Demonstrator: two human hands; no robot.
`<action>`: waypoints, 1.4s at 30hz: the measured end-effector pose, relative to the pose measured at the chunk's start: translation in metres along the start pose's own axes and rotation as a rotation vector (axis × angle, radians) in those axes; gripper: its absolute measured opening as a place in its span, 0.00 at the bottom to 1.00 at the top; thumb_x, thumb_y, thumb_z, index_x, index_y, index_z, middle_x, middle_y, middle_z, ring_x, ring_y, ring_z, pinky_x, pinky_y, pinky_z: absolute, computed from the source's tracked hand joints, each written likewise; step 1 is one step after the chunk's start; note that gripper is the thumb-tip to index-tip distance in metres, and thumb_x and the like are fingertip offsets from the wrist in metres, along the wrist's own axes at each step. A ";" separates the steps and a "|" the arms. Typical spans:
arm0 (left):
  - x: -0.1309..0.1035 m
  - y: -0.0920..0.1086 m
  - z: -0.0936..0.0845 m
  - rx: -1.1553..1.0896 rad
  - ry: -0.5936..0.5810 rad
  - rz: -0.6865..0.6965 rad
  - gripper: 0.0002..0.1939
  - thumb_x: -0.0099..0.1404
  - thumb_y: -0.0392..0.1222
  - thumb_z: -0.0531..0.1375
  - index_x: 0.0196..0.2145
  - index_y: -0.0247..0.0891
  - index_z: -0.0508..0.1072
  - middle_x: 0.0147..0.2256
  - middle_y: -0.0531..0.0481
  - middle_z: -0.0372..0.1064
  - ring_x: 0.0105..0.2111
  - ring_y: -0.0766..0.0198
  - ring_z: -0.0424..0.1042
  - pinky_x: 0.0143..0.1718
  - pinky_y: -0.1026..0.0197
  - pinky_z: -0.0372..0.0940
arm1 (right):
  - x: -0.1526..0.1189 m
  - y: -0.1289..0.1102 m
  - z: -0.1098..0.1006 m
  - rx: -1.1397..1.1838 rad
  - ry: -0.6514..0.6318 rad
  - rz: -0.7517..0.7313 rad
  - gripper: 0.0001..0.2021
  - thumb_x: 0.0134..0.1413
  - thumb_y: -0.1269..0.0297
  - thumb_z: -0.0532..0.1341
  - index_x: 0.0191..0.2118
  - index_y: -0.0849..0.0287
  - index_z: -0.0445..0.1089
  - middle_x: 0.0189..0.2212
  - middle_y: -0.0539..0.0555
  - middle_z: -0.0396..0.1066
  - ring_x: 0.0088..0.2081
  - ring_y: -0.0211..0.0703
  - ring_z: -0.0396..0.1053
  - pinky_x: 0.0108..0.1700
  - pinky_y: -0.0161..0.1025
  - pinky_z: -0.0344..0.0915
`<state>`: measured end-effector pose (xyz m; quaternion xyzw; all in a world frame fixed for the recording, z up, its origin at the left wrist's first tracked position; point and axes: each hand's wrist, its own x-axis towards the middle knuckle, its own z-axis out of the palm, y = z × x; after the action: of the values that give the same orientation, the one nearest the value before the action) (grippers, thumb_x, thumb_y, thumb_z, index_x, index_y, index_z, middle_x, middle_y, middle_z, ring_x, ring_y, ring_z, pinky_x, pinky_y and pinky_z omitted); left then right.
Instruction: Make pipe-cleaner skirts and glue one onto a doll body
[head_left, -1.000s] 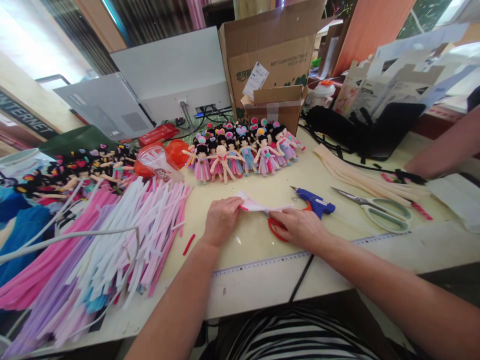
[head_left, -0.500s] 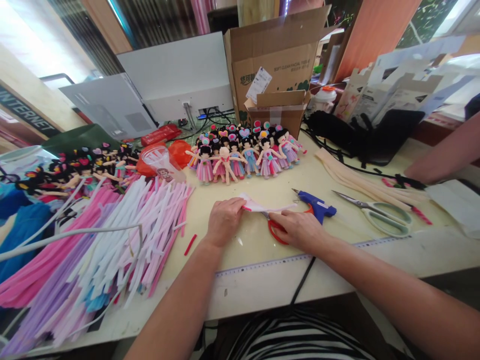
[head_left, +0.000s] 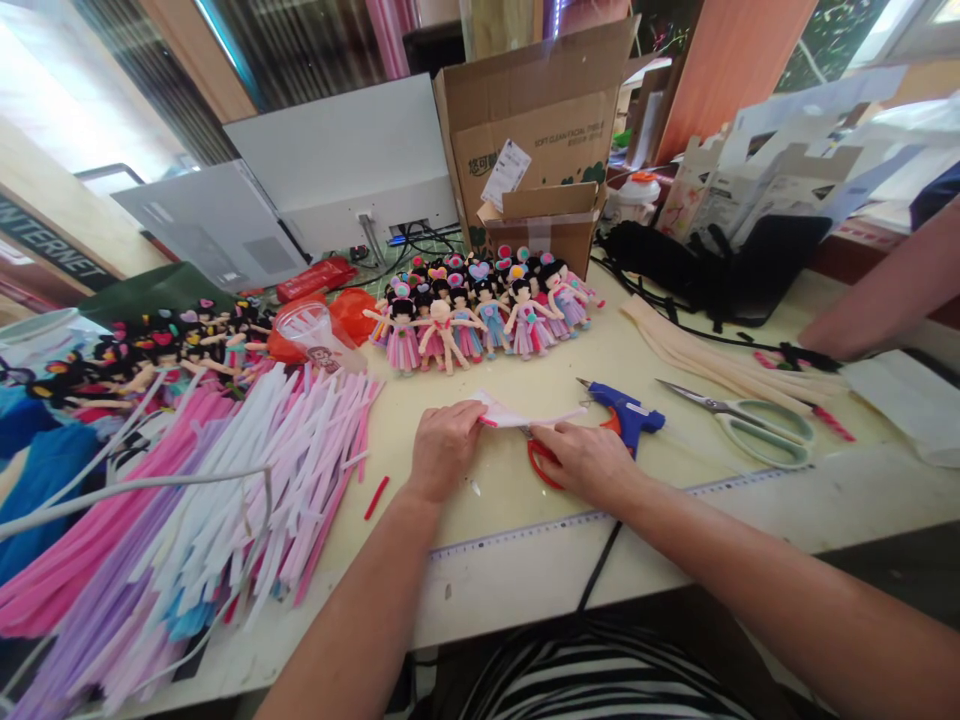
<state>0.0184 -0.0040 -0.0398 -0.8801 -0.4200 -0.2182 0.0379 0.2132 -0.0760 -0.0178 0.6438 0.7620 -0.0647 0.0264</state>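
Observation:
A pale pink-and-white fuzzy strip [head_left: 510,412], with a red edge near its left end, stretches between my hands just above the table. My left hand [head_left: 448,440] is closed on its left end. Farther right, my right hand [head_left: 581,458] has its fingers pressed together at the strip's lower edge, and the strip's thin end runs on past them. Red-handled scissors [head_left: 538,466] are under the right hand, partly hidden; whether the fingers touch them I cannot tell. Behind that hand lies a blue glue gun [head_left: 637,415]. A short red stick [head_left: 376,498] rests left of my left forearm.
Several small yarn-haired dolls [head_left: 491,315] stand at the back before a cardboard box [head_left: 536,130]. Bundled pastel strips [head_left: 247,480] cover the left side. Pale-handled scissors [head_left: 761,425] and beige strips [head_left: 712,350] lie right. A ruler [head_left: 517,533] runs along the front. Another person's arm [head_left: 885,290] rests far right.
The camera view has shifted slightly, moving the scene a little left. Both hands keep nearly the same grip on the strip.

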 end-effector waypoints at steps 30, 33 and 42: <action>0.001 -0.001 0.001 -0.036 0.062 -0.018 0.14 0.69 0.42 0.50 0.44 0.39 0.74 0.45 0.43 0.75 0.44 0.59 0.74 0.42 0.56 0.64 | 0.020 -0.004 -0.002 0.052 -0.001 0.012 0.17 0.62 0.60 0.47 0.52 0.56 0.66 0.42 0.59 0.74 0.40 0.50 0.73 0.31 0.38 0.59; 0.001 -0.002 0.001 -0.039 0.076 -0.024 0.14 0.69 0.41 0.51 0.44 0.39 0.74 0.45 0.43 0.75 0.44 0.59 0.74 0.42 0.56 0.64 | 0.017 -0.001 -0.004 0.050 -0.009 0.000 0.16 0.62 0.61 0.48 0.50 0.55 0.67 0.42 0.58 0.74 0.39 0.49 0.73 0.30 0.37 0.58; 0.001 -0.004 0.004 -0.075 0.090 -0.079 0.13 0.68 0.41 0.52 0.44 0.39 0.74 0.44 0.44 0.76 0.44 0.59 0.74 0.43 0.56 0.64 | 0.012 0.005 -0.008 0.080 -0.032 -0.085 0.17 0.59 0.61 0.51 0.52 0.54 0.67 0.43 0.56 0.74 0.41 0.48 0.72 0.35 0.38 0.59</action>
<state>0.0173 0.0004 -0.0432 -0.8529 -0.4438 -0.2745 0.0150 0.2160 -0.0625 -0.0115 0.6104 0.7848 -0.1065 0.0101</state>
